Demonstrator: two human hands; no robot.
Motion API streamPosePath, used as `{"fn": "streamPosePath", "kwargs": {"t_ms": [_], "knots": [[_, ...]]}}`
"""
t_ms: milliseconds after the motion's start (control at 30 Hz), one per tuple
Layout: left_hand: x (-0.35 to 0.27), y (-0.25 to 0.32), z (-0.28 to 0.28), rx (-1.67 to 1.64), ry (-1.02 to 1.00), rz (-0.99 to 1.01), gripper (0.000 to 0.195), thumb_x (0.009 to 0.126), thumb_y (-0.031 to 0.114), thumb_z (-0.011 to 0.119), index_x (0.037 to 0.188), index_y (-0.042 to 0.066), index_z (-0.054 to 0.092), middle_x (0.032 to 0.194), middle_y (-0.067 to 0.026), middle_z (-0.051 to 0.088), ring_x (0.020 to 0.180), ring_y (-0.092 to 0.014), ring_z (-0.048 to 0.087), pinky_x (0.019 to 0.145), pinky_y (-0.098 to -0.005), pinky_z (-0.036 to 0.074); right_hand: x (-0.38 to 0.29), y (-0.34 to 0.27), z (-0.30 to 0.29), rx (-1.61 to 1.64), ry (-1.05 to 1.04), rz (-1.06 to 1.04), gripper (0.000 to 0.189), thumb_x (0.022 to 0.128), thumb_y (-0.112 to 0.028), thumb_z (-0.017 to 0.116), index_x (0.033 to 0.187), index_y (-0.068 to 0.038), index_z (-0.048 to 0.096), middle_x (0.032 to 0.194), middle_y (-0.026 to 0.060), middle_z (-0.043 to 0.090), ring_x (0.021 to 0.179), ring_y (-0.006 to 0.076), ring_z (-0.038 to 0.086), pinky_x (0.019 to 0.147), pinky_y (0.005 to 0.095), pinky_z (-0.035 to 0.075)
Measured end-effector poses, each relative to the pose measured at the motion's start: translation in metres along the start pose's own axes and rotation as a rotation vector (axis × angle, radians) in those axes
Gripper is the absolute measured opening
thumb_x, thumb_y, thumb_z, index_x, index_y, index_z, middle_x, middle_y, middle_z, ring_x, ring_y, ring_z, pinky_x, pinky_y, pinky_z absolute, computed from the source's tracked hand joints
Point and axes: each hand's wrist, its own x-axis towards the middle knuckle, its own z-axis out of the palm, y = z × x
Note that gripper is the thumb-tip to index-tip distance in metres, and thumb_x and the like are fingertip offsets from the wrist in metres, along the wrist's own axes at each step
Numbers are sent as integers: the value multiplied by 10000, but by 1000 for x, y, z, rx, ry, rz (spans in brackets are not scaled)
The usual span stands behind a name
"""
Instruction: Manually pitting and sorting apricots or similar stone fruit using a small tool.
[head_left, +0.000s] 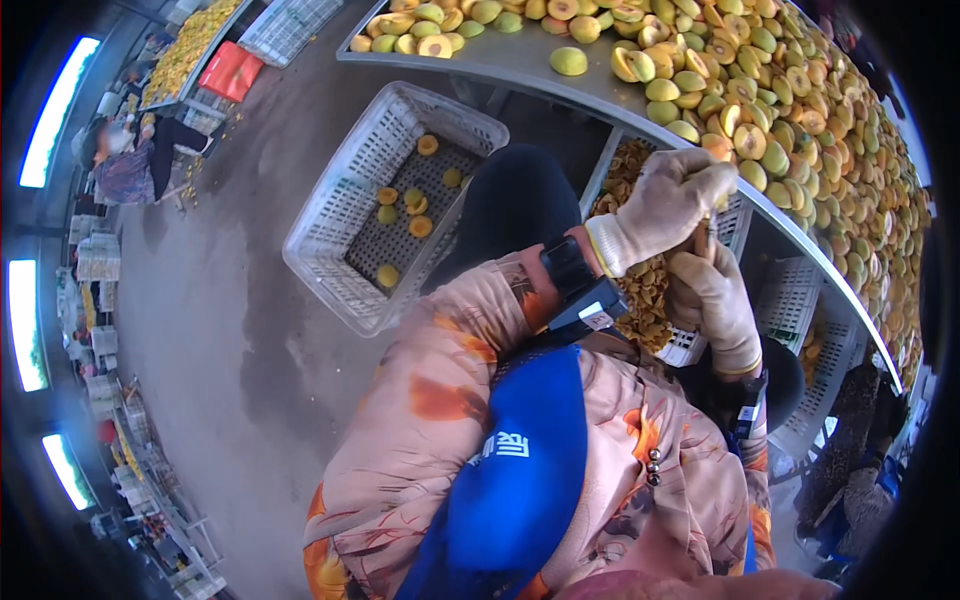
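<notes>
My left hand, in a pale work glove, is closed at the table's edge around what looks like a piece of yellow fruit, mostly hidden by the fingers. Just below it, my gloved right hand grips a small tool with a short brown handle, its tip close to the left fingers. Beyond both hands, halved stone fruits with green-yellow skins and orange flesh lie heaped on a metal table. Under my hands, a crate holds many small brownish-orange fruit scraps.
A white plastic crate with several fruit halves stands on the floor at left, beside my knee. More crates stand under the table at right. One person sits far left by another fruit table; another person is at lower right.
</notes>
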Motion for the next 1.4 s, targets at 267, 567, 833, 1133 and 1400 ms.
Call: {"fn": "streamPosePath", "kwargs": {"t_ms": [267,567,833,1133,1400], "knots": [[-9,12,3,-48,161,-62,373,1036,337,559,1006,3,722,888,-104,719,721,-161,673,595,-272,542,-1,-13,9,-144,-27,-88,88,957,-131,618,947,-76,550,616,-46,472,445,82,410,414,256,328],[-1,5,10,92,58,-156,384,1066,301,499,976,-24,683,883,-137,691,702,-183,658,469,-266,489,-10,-5,-2,-446,45,-259,248,936,-138,573,1086,49,639,885,33,653,844,104,594,735,308,498],[-4,-2,33,133,149,-145,288,1039,234,508,969,19,684,817,-97,670,681,-169,654,430,-248,448,-15,3,-20,-251,-29,-217,304,917,-171,555,1085,48,682,955,86,705,924,165,633,815,335,504],[3,10,42,226,98,-153,267,979,118,496,867,-10,702,763,-102,697,652,-163,669,600,-290,532,-33,-8,-22,-373,5,-306,351,925,-261,613,1080,48,677,1029,153,710,993,213,631,906,368,482],[8,8,27,577,-164,136,299,1036,182,515,929,-30,696,802,-93,683,632,-129,635,490,-250,506,-13,11,-36,-502,1,-274,346,916,-252,581,1053,51,678,959,145,705,936,202,629,862,363,486]]}}
